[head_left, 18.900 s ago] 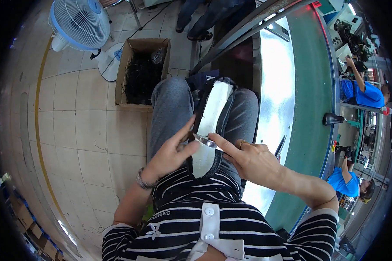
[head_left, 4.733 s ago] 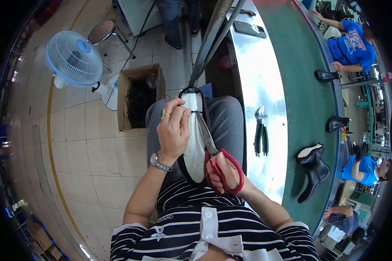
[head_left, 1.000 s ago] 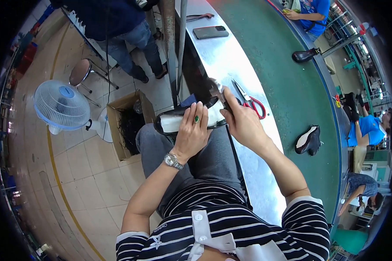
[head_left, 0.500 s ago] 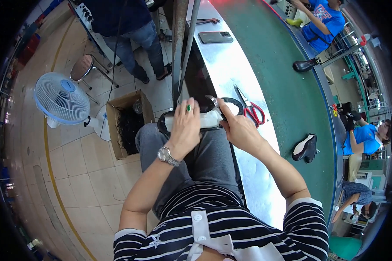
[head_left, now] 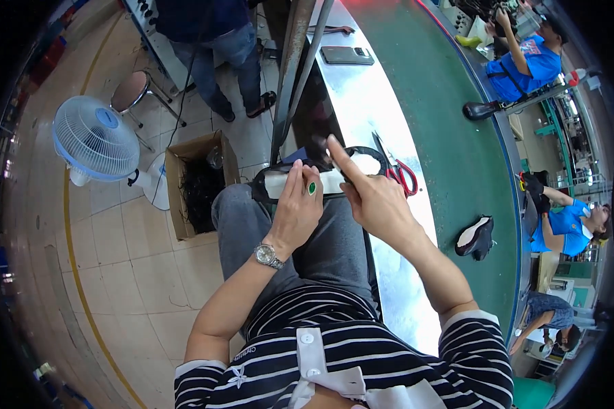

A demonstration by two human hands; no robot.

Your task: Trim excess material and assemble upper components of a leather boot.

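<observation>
Here the shoe [head_left: 320,180] lay across the person's lap near the middle of the frame, just left of the shiny metal table edge [head_left: 396,273], with its long axis running left to right: its black rounded end pointed toward the left of the frame and its other end toward the right, by the scissors [head_left: 397,170], with the white inner side turned up. The left hand [head_left: 297,211], wearing a green ring and a wristwatch, rested flat on top of the shoe with its fingers held together and laid over the white part. The right hand [head_left: 372,198] gripped the right end of the shoe with its lower fingers curled, while its forefinger stuck out straight toward the upper left. Half a second before, the shoe had lain the same way across the lap, but the forefinger had not stood out then, and the scissors had been in the same spot on the table. A cardboard box [head_left: 198,184] of dark scraps stood on the tiled floor at left, beside a white fan [head_left: 95,140]. Another black shoe [head_left: 476,238] sat on the green belt [head_left: 457,123] at right.
</observation>
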